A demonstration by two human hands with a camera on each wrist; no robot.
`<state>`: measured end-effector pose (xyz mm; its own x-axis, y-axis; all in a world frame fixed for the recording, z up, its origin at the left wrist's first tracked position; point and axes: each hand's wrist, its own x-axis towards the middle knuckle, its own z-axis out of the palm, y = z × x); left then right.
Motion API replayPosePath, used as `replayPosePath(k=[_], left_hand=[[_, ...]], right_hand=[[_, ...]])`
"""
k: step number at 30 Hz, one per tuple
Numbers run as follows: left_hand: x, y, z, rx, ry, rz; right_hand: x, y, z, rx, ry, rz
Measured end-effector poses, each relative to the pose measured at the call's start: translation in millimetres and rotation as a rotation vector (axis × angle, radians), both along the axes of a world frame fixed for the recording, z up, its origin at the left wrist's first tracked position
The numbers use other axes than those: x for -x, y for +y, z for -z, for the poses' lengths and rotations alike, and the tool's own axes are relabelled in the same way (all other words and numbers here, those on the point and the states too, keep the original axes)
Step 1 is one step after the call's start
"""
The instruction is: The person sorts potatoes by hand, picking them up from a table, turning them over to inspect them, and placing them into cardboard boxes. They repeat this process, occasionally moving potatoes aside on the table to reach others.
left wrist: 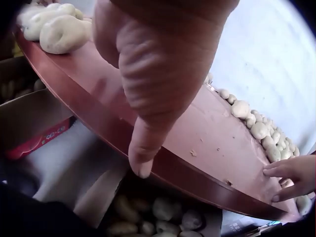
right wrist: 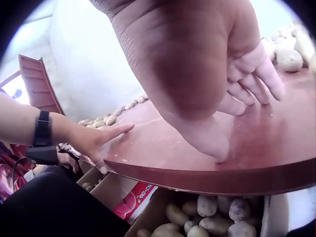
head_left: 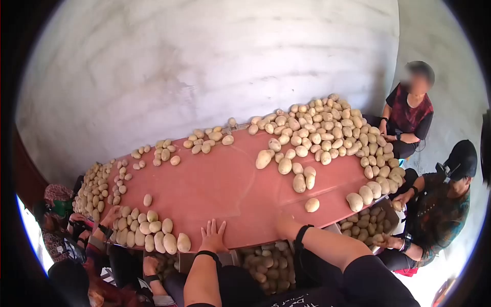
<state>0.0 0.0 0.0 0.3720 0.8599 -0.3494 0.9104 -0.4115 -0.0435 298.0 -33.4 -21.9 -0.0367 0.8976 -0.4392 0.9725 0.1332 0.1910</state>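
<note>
In the head view a lone potato [head_left: 312,205] lay on the bench [head_left: 204,179], ahead and right of the right hand [head_left: 288,226], the nearer one; the left hand [head_left: 214,237] was spread. In the left wrist view its thumb [left wrist: 143,155] overhung the edge. In the right wrist view the right hand's fingers [right wrist: 266,74] stretched out, holding nothing.

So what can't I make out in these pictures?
Head view: finger outlines on the right hand, blurred.
Head view: wording on the black shirt, cut by the bottom edge.
Left wrist view: tabletop behind the left hand, hidden by that hand.
Right wrist view: the bottom of the nearest cardboard box, hidden by potatoes.
</note>
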Motion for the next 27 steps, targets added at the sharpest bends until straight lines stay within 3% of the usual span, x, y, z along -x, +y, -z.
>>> replayPosePath(k=[2, 3, 5, 6, 8, 10, 11, 13, 17, 20, 21, 22, 23, 25, 27], left_hand=[[2, -15, -7, -0.056, -0.021, 0.07], [-5, 13, 1, -0.072, -0.083, 0.104], [8, 11, -2, -0.099, -0.138, 0.179], [13, 10, -4, -0.114, -0.169, 0.197], [10, 12, -5, -0.119, -0.22, 0.224], [15, 14, -7, -0.122, -0.242, 0.23], [16, 14, -9, -0.12, -0.244, 0.232], [18, 13, -12, -0.118, -0.232, 0.232], [20, 15, -11, -0.134, -0.242, 0.245], [23, 16, -9, -0.145, -0.284, 0.254], [26, 17, -9, -0.146, -0.295, 0.256], [27, 18, -10, -0.146, -0.31, 0.26], [28, 18, -10, -0.144, -0.329, 0.261], [30, 18, -10, -0.149, -0.365, 0.258], [32, 16, -6, -0.154, -0.398, 0.265]], right_hand=[[1, -12, -28, 0.013, -0.009, -0.064], [-23, 26, -28, 0.017, 0.232, -0.111], [-60, 46, -20, 0.028, 0.783, -0.194], [-65, 69, -19, -0.026, 0.807, -0.243], [-69, 109, -40, -0.026, 1.081, 0.115], [-54, 163, -78, -0.052, 0.814, 0.278], [-43, 193, -87, -0.145, 0.315, 0.013], [-54, 213, -77, -0.496, 0.477, 0.024], [-61, 255, -47, -0.672, 0.358, -0.058], [-53, 270, -35, -0.555, 0.259, 0.01], [-50, 271, -32, -0.607, 0.171, -0.067], [-41, 280, -41, -0.498, -0.042, -0.118], [-39, 293, -33, -0.444, -0.136, -0.043], [-45, 293, -7, -0.601, -0.004, -0.048], [-44, 284, -8, -0.583, -0.024, -0.049]])
